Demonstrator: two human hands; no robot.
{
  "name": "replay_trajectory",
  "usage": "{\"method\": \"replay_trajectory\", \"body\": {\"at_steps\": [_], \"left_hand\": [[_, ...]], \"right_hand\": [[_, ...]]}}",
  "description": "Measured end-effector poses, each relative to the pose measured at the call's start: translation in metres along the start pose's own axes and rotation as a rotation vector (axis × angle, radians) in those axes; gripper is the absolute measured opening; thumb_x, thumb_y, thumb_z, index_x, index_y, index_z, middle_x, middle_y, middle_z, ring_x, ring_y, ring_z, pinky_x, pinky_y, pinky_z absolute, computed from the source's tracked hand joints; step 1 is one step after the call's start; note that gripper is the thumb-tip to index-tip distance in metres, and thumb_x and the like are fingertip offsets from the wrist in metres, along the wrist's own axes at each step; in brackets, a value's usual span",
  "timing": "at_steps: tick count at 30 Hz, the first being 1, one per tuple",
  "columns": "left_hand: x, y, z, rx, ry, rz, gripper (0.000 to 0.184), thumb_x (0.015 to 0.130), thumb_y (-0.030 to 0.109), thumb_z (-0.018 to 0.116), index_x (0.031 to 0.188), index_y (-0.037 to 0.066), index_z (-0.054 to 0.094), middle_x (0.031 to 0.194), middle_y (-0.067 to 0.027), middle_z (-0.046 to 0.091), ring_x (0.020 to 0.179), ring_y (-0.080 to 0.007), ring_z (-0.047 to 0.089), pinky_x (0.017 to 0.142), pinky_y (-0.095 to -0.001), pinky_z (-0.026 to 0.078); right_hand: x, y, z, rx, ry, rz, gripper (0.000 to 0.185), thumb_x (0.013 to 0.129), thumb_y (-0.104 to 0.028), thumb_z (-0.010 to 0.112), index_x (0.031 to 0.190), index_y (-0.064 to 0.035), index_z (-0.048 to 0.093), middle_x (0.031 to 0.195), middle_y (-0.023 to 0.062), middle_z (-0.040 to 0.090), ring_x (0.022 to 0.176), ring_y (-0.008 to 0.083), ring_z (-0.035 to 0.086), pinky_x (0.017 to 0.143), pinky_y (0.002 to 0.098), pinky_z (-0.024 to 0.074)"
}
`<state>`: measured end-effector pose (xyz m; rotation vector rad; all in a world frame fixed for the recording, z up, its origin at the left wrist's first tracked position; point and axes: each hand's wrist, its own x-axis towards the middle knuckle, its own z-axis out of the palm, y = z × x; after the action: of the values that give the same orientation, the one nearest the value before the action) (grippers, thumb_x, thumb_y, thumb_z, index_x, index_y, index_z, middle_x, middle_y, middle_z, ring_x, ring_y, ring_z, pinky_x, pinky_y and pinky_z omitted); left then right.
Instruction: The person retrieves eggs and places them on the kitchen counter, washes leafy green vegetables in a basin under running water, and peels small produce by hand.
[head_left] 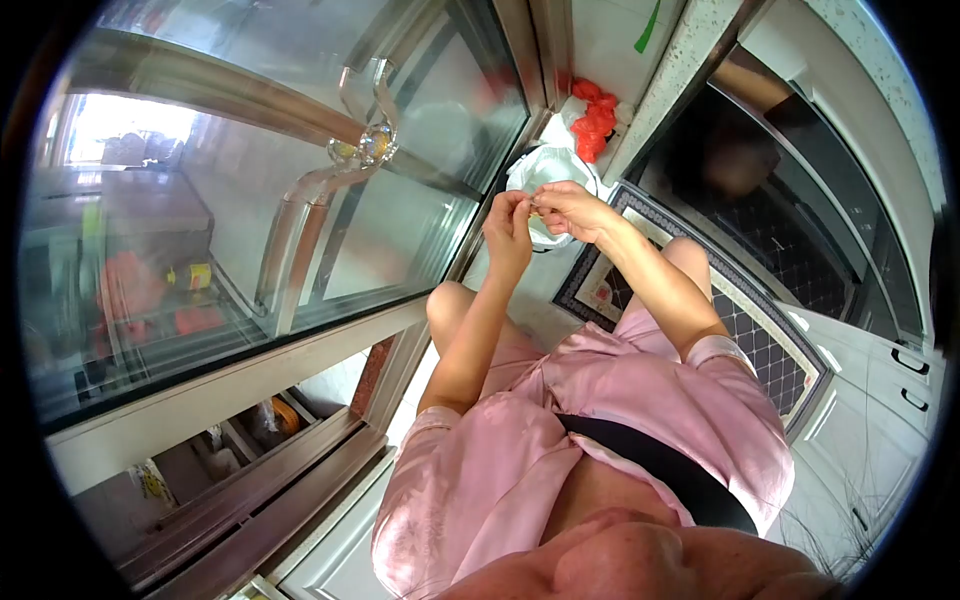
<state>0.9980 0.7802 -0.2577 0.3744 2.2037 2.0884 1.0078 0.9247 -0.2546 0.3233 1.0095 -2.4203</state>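
Note:
My left hand [509, 228] and my right hand [568, 209] meet fingertip to fingertip above a bin with a white liner [550, 170]. Both are closed in a pinch. Whatever lies between the fingers is too small to name; a bit of yellow shows under the right fingers. The bin stands on the floor beyond my knees, its rim partly covered by my hands.
A red plastic bag [594, 122] lies behind the bin. To the left is a glass door [400, 235] with a curved handle [300, 200]. A patterned mat [770, 345] lies before a dark glass-fronted appliance [740, 170] and white cabinets [850, 430] on the right.

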Motion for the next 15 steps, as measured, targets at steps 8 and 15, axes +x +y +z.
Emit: {"method": "replay_trajectory", "body": {"at_steps": [8, 15], "left_hand": [[-0.007, -0.011, -0.015, -0.239, -0.099, -0.256, 0.01, 0.088, 0.008, 0.047, 0.091, 0.0, 0.052, 0.077, -0.0042, 0.055, 0.068, -0.0097, 0.051, 0.064, -0.0242, 0.044], [-0.002, -0.005, -0.012, -0.677, -0.071, -0.394, 0.011, 0.089, 0.008, 0.046, 0.092, -0.001, 0.052, 0.074, -0.0042, 0.054, 0.065, -0.0109, 0.05, 0.063, -0.026, 0.044]], "right_hand": [[0.007, 0.012, -0.001, -0.44, 0.065, -0.105, 0.005, 0.082, -0.008, 0.051, 0.078, -0.0053, 0.053, 0.063, -0.005, 0.045, 0.048, 0.002, 0.034, 0.041, 0.0188, 0.0259], [0.01, 0.006, 0.002, -0.198, -0.005, -0.003, 0.006, 0.084, -0.009, 0.05, 0.079, -0.0062, 0.053, 0.063, -0.0042, 0.047, 0.048, 0.0029, 0.034, 0.041, 0.0173, 0.0251]]}}
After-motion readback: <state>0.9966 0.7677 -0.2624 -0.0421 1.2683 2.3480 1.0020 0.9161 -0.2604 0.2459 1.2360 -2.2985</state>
